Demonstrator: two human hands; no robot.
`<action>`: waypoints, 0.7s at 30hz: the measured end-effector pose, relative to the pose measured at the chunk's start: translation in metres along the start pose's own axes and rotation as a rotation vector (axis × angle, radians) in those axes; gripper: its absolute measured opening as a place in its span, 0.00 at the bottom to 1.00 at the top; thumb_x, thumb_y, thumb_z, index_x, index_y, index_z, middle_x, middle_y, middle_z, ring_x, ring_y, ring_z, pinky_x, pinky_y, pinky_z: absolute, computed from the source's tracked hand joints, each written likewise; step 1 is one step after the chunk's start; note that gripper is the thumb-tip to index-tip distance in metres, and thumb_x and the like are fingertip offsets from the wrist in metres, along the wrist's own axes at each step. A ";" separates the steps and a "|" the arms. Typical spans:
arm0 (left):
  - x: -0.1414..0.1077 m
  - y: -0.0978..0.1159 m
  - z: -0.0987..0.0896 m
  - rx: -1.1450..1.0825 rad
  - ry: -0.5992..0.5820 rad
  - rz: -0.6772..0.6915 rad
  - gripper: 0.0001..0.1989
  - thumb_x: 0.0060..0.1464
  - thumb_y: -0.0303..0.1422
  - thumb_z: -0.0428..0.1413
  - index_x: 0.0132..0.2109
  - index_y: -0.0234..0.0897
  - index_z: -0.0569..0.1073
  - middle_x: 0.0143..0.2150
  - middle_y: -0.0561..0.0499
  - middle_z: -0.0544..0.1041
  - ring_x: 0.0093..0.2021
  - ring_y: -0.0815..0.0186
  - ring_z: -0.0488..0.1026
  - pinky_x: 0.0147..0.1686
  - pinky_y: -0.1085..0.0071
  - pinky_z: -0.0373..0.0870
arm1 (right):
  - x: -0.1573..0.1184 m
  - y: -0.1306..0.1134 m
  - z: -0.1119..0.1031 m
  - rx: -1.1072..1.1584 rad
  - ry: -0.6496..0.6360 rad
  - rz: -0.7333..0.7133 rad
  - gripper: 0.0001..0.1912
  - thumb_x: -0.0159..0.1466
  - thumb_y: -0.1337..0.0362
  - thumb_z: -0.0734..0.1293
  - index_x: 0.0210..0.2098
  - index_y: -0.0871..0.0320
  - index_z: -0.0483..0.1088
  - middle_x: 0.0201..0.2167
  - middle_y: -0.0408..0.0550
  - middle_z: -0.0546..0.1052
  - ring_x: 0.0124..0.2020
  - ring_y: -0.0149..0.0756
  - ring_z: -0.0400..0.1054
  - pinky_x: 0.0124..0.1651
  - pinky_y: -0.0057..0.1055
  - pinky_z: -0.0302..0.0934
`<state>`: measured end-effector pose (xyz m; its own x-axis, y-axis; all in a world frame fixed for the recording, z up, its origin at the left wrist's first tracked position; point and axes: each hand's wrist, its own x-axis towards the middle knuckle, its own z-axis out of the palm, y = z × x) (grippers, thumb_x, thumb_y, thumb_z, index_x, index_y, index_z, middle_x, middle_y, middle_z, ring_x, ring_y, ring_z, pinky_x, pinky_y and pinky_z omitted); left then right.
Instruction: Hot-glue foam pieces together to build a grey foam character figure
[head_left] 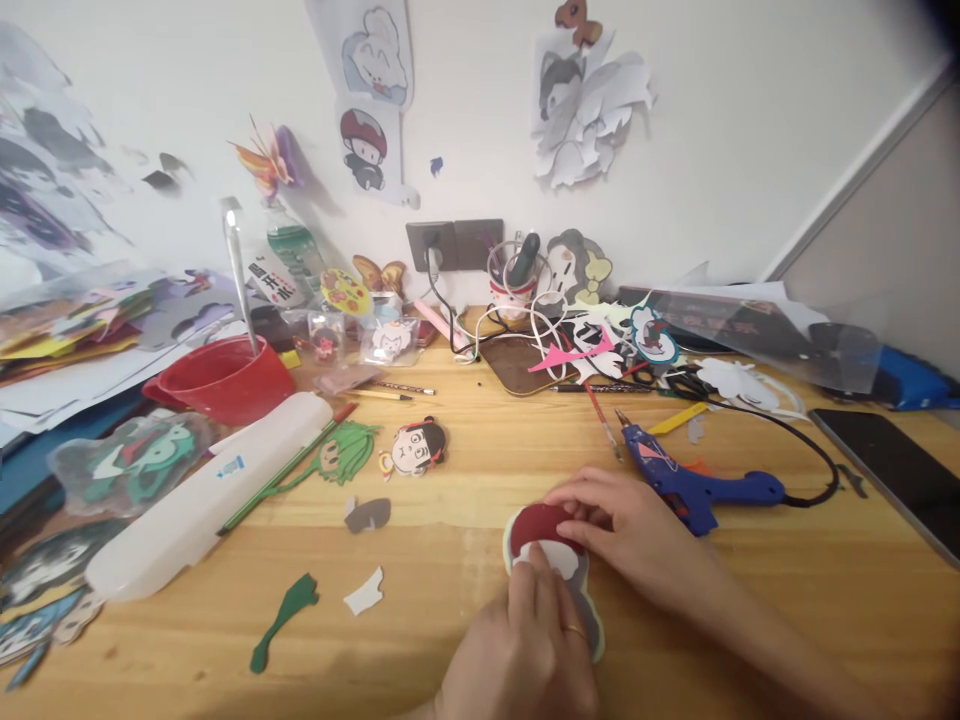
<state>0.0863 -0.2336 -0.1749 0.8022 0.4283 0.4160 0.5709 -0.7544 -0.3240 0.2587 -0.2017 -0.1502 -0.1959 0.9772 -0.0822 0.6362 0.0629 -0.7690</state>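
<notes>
Wooden desktop point(420, 560) bears the paper cutout point(536, 527), partly covered by my left hand point(525, 640): bent fingers press it, underside hidden, so I can't tell any grip. Nor whether my right hand point(637, 530), touching its red top, pinches. Leftmost wall drawings point(56, 145) blur.

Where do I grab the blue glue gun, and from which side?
Probably by its handle, coming from the right. The glue gun lies on its side, with the handle stretching right, where the cord leaves its end. The nozzle points left and away from you, so it should stay clear.
</notes>
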 end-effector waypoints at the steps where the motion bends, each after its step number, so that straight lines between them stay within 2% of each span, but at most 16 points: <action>1: 0.000 0.000 0.000 -0.003 -0.003 -0.004 0.13 0.49 0.24 0.45 0.40 0.24 0.70 0.36 0.34 0.76 0.28 0.63 0.72 0.14 0.79 0.64 | 0.000 0.000 0.000 -0.003 0.004 0.003 0.09 0.57 0.71 0.64 0.37 0.56 0.73 0.33 0.43 0.72 0.33 0.31 0.66 0.36 0.28 0.60; 9: -0.014 0.009 0.008 0.078 0.036 0.046 0.14 0.55 0.26 0.45 0.41 0.24 0.73 0.37 0.40 0.76 0.30 0.69 0.73 0.19 0.83 0.66 | 0.000 0.000 -0.001 -0.038 -0.034 -0.025 0.10 0.58 0.70 0.64 0.38 0.54 0.72 0.36 0.42 0.72 0.37 0.31 0.65 0.40 0.29 0.57; 15: -0.028 0.018 0.022 0.053 -0.016 0.022 0.15 0.58 0.29 0.44 0.45 0.26 0.72 0.38 0.42 0.77 0.31 0.72 0.72 0.22 0.87 0.66 | 0.001 0.001 -0.003 -0.057 -0.086 -0.067 0.11 0.60 0.70 0.62 0.40 0.54 0.71 0.39 0.42 0.71 0.40 0.31 0.65 0.42 0.28 0.56; 21: -0.026 0.021 0.020 0.057 0.000 -0.022 0.14 0.56 0.28 0.46 0.44 0.26 0.72 0.38 0.42 0.77 0.31 0.72 0.72 0.23 0.86 0.66 | 0.002 -0.001 -0.005 -0.044 -0.113 -0.100 0.10 0.60 0.70 0.61 0.40 0.54 0.71 0.38 0.43 0.71 0.38 0.33 0.65 0.40 0.28 0.57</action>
<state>0.0811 -0.2510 -0.2093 0.7894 0.4443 0.4236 0.5973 -0.7152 -0.3630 0.2619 -0.1989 -0.1464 -0.3411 0.9366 -0.0795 0.6409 0.1699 -0.7486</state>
